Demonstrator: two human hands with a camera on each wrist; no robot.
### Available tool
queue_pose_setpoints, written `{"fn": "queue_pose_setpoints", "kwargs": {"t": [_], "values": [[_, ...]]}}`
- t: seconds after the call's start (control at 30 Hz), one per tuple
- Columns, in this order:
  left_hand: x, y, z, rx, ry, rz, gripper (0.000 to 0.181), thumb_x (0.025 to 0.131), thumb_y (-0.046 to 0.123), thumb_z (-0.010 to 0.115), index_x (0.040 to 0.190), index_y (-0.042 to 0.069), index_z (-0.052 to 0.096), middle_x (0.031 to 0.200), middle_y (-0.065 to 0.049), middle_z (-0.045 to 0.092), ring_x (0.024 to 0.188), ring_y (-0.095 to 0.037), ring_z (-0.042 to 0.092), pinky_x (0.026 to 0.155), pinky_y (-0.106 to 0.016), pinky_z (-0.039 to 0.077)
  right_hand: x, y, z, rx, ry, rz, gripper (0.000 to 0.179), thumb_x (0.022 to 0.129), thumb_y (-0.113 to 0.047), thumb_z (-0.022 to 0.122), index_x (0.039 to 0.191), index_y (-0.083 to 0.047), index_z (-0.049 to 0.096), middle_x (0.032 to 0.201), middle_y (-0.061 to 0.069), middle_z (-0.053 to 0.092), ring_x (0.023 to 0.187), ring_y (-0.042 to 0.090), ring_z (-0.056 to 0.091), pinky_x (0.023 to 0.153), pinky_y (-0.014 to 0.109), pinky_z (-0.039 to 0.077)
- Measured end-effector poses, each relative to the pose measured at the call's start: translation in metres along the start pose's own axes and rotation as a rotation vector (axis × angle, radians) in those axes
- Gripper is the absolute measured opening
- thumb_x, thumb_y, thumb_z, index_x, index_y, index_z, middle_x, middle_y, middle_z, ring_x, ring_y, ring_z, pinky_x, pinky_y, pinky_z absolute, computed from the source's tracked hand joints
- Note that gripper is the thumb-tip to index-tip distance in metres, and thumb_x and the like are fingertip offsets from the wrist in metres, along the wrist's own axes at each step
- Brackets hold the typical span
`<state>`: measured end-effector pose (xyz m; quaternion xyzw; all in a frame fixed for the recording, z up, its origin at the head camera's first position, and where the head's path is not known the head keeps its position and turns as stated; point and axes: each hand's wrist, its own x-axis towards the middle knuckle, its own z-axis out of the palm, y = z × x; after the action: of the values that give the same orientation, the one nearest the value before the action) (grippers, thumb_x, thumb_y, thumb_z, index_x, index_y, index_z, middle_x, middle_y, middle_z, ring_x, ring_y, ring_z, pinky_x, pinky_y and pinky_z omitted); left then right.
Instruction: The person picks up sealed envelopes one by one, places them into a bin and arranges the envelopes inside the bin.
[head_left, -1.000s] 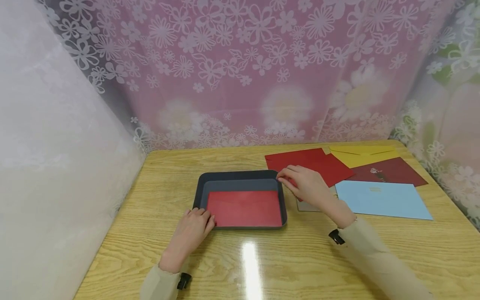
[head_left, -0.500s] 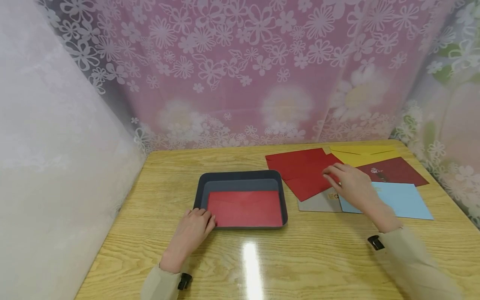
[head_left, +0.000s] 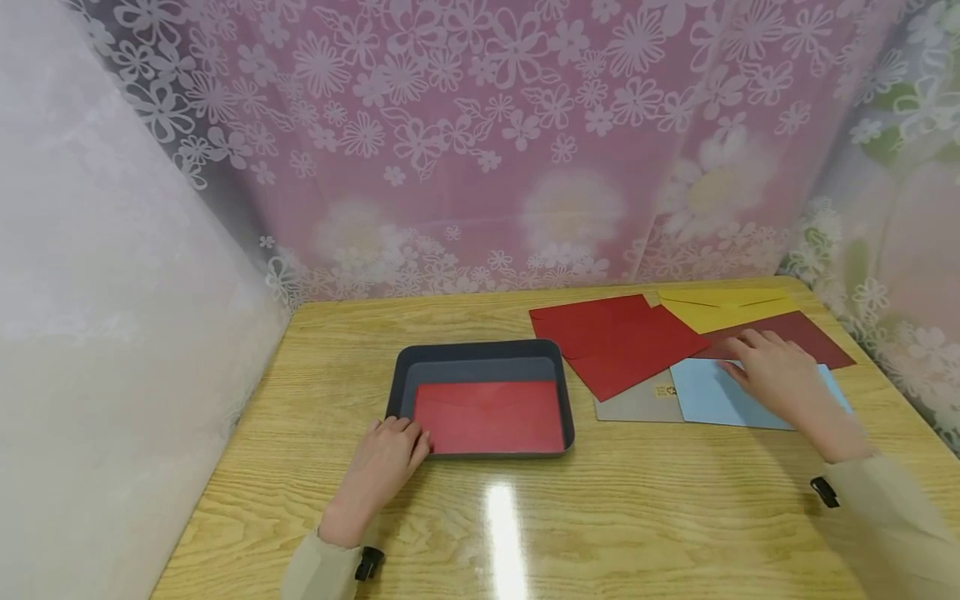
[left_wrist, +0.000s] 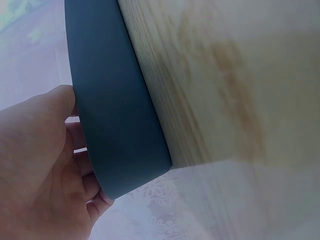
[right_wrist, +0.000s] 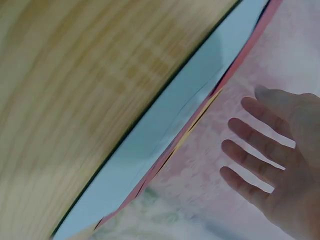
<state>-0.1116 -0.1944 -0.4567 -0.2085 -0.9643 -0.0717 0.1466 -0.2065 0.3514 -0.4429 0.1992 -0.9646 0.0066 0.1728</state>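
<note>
A dark grey baking tray (head_left: pixel 480 367) stands on the table with a red envelope (head_left: pixel 487 418) lying flat inside it. At its near left corner, my left hand (head_left: pixel 384 461) holds the rim; the left wrist view shows the fingers of this hand (left_wrist: pixel 47 160) hooked over the tray wall (left_wrist: pixel 107 100). My right hand (head_left: pixel 780 383) hovers with spread, relaxed fingers above a light blue envelope (head_left: pixel 708 396). In the right wrist view nothing is in the right hand (right_wrist: pixel 285 155), and the blue envelope (right_wrist: pixel 145 140) lies below it.
Overlapping right of the tray lie red envelopes (head_left: pixel 630 343), a grey envelope (head_left: pixel 633 406), a maroon envelope (head_left: pixel 810 337) and a yellow envelope (head_left: pixel 727 311). A pink floral curtain (head_left: pixel 465 208) hangs behind the wooden table (head_left: pixel 622 508).
My right hand has moved from the tray's far right corner rightward, past the red and grey envelopes, to above the light blue one. The left hand and tray have stayed put.
</note>
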Motion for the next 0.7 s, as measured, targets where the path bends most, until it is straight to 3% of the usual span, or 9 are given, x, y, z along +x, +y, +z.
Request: {"fn": "queue_pose_setpoints", "kwargs": {"t": [0.23, 0.4, 0.7], "values": [[0.000, -0.001, 0.001, 0.012, -0.008, -0.001, 0.039, 0.099, 0.020, 0.067, 0.065, 0.020, 0.047, 0.062, 0.007, 0.039, 0.059, -0.013, 0.032, 0.063, -0.028, 0.026, -0.009, 0.021, 0.003, -0.047, -0.203, 0.062, 0.048, 0.088, -0.023, 0.076, 0.125, 0.006, 0.063, 0.119, 0.033, 0.062, 0.106, 0.052, 0.058, 0.087, 0.069, 0.043], [0.000, -0.001, 0.002, 0.019, 0.004, 0.007, 0.040, 0.098, 0.020, 0.067, 0.064, 0.020, 0.046, 0.061, 0.007, 0.039, 0.059, -0.013, 0.032, 0.063, -0.027, 0.025, -0.012, 0.026, 0.004, -0.025, -0.296, 0.055, 0.048, 0.091, -0.023, 0.074, 0.125, 0.010, 0.063, 0.117, 0.034, 0.061, 0.102, 0.052, 0.061, 0.081, 0.067, 0.047], [-0.001, -0.001, 0.001, 0.028, 0.002, 0.008, 0.041, 0.099, 0.020, 0.067, 0.064, 0.020, 0.045, 0.061, 0.008, 0.037, 0.059, -0.012, 0.030, 0.064, -0.027, 0.025, -0.012, 0.029, 0.006, 0.028, -0.271, 0.017, 0.043, 0.087, -0.020, 0.077, 0.111, 0.012, 0.062, 0.104, 0.029, 0.062, 0.094, 0.049, 0.061, 0.077, 0.060, 0.051]]}}
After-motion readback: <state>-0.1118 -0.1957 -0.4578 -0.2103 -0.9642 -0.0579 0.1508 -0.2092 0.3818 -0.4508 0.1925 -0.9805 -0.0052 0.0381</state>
